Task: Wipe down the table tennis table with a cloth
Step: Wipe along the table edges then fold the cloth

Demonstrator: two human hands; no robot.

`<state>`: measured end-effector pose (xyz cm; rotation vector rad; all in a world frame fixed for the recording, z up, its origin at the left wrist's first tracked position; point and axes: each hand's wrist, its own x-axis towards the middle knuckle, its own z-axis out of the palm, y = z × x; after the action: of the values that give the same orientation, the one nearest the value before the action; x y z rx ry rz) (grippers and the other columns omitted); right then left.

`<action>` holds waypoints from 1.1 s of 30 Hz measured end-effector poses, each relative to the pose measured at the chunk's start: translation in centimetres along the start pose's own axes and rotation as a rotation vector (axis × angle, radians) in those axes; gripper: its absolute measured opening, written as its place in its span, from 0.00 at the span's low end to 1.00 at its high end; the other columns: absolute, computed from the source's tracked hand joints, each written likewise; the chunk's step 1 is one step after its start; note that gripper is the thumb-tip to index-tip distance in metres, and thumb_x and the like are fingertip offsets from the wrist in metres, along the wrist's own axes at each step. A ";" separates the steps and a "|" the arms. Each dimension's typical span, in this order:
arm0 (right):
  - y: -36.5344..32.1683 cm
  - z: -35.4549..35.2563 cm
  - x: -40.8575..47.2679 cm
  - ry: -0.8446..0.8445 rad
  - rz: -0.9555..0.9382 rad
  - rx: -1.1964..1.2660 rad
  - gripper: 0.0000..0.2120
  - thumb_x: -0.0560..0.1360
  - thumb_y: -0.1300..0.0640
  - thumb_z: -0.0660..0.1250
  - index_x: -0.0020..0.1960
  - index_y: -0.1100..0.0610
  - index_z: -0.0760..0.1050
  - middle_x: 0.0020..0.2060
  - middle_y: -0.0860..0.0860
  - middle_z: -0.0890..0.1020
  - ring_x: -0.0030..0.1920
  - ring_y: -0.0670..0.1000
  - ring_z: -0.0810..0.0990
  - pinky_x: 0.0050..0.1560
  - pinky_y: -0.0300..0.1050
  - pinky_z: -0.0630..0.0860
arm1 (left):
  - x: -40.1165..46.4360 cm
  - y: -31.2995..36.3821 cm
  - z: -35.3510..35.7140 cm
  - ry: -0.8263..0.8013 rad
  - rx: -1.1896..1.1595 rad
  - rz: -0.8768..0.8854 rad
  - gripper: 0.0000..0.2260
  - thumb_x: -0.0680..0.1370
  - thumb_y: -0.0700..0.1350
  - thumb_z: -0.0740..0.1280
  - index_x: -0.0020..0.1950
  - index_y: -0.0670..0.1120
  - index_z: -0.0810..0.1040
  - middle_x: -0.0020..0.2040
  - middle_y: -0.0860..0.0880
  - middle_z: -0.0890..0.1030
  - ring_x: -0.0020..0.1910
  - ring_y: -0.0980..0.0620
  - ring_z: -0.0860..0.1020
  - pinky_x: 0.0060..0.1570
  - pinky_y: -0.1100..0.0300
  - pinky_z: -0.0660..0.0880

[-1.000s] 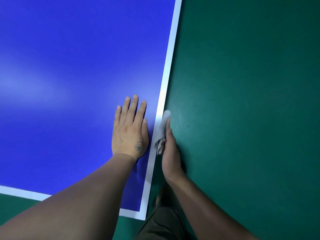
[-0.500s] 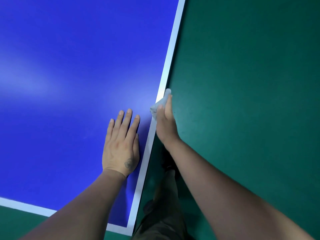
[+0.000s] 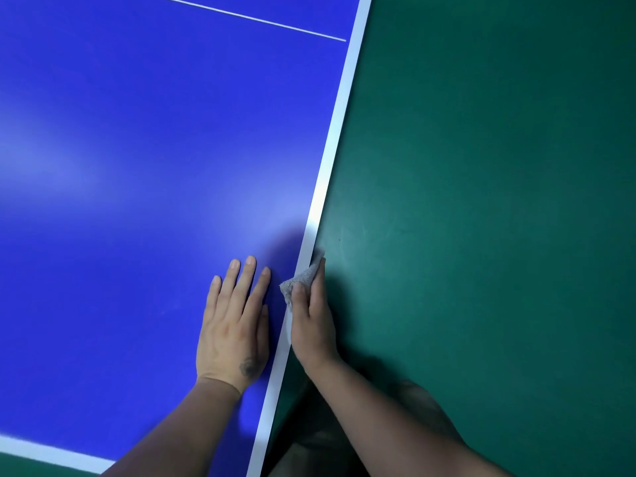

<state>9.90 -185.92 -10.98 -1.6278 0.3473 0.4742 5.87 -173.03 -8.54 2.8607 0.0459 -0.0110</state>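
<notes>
The blue table tennis table [image 3: 137, 166] fills the left of the view, with a white stripe along its right edge [image 3: 339, 108]. My left hand [image 3: 234, 321] lies flat on the blue top near that edge, fingers straight and spread. My right hand [image 3: 311, 325] grips a small grey cloth [image 3: 301, 278] and holds it against the white side edge, thumb on top and fingers down the table's outer side. Most of the cloth is hidden under the hand.
Green floor [image 3: 481, 201] lies to the right of the table and below its near end. A thin white centre line [image 3: 241, 17] crosses the top at the far end. The white end stripe [image 3: 51, 454] shows at the bottom left. My trouser leg [image 3: 309, 452] is beside the table.
My right hand slid the cloth forward along the white edge, well past the left hand's fingertips, then came back level with them. My left hand stayed flat on the top.
</notes>
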 end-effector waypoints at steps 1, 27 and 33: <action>-0.7 -0.2 0.7 0.016 -0.031 -0.033 0.32 0.86 0.48 0.53 0.87 0.48 0.46 0.52 0.50 0.81 0.48 0.43 0.79 0.62 0.39 0.75 | 0.0 0.1 0.0 0.001 -0.002 -0.001 0.24 0.86 0.41 0.57 0.83 0.41 0.69 0.85 0.43 0.63 0.86 0.40 0.58 0.83 0.36 0.58; -7.0 -2.5 14.9 -0.057 0.037 0.027 0.22 0.85 0.37 0.50 0.68 0.53 0.63 0.48 0.42 0.70 0.45 0.42 0.69 0.57 0.40 0.69 | 42.1 3.3 0.3 0.014 0.073 -0.105 0.29 0.88 0.60 0.45 0.88 0.53 0.56 0.88 0.48 0.53 0.88 0.44 0.48 0.86 0.44 0.45; -14.7 -5.3 28.9 0.041 -0.033 -0.046 0.08 0.86 0.45 0.52 0.63 0.46 0.62 0.57 0.46 0.71 0.55 0.47 0.70 0.64 0.46 0.69 | 42.5 3.5 0.1 0.048 0.058 -0.122 0.26 0.88 0.54 0.47 0.87 0.53 0.60 0.88 0.48 0.55 0.87 0.44 0.50 0.86 0.45 0.46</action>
<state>42.62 -188.03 -12.26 -1.6875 0.3415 0.4268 48.45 -175.15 -8.18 2.9110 0.2331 0.0325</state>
